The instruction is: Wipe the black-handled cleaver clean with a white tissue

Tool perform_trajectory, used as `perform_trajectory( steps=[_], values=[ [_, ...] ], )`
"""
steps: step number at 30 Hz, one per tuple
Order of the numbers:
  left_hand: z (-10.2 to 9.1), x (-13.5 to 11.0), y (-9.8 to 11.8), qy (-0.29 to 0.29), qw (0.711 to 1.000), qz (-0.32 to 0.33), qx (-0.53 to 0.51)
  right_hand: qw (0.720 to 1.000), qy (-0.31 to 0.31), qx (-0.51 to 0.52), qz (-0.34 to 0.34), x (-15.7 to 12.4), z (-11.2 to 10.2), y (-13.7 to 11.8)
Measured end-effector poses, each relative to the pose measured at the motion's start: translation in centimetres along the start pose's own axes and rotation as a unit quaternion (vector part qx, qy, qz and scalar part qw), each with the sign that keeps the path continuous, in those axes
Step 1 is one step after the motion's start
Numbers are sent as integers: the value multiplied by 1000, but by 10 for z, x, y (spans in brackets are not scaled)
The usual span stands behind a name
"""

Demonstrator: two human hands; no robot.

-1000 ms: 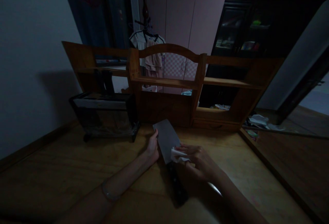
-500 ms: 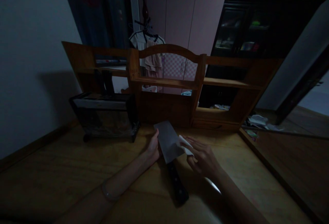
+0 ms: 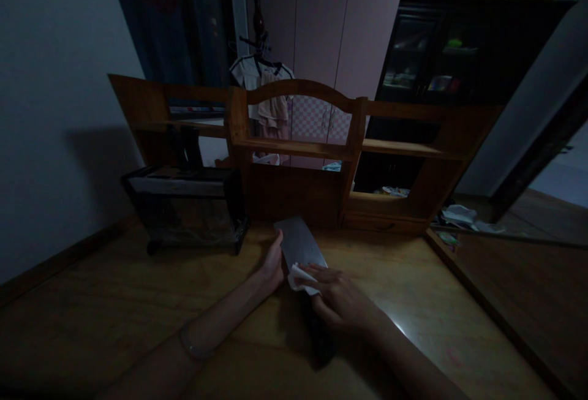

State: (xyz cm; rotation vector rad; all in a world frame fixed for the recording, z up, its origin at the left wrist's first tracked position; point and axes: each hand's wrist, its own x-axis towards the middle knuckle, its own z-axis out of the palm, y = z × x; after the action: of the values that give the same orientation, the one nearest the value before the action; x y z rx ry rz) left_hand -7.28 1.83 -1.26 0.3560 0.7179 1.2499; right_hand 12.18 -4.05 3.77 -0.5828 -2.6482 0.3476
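Note:
A cleaver (image 3: 301, 242) with a broad grey blade and a black handle is tilted over the wooden table, its handle toward me. My left hand (image 3: 274, 263) grips the blade along its left edge, thumb on the upper face and the other fingers hidden beneath. In my right hand (image 3: 337, 293) is a white tissue (image 3: 303, 279), pressed on the lower part of the blade close to the handle. The right hand and tissue cover that part of the blade and some of the handle.
A black knife block (image 3: 186, 204) with dark handles sticking up stands at the left on the table (image 3: 220, 302). Along the back edge runs a wooden shelf unit (image 3: 294, 195). Behind it are a pink wardrobe (image 3: 316, 32) and a dark cabinet (image 3: 496, 51).
My right hand has slid the tissue leftward across the blade, from its right edge to the part near the handle. The left hand keeps its hold on the cleaver.

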Motion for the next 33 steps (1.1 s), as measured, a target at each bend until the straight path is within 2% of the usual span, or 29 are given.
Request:
perform_trajectory(
  steps=[10,16,25,33],
  values=[
    [3,-4,1,-7,1000,1,-18,999,22,-11,29,-2,-3,2],
    [2,-1,0,-18,1000,-9,-22,1000,18,-16,9,-2,-3,1],
    [-1,1,0,-2,1000,-10,6,1000,-10,5,-19,1,-2,-6],
    [2,-2,0,-2,1000,13,3,1000,24,-15,9,-4,-10,7]
  ],
)
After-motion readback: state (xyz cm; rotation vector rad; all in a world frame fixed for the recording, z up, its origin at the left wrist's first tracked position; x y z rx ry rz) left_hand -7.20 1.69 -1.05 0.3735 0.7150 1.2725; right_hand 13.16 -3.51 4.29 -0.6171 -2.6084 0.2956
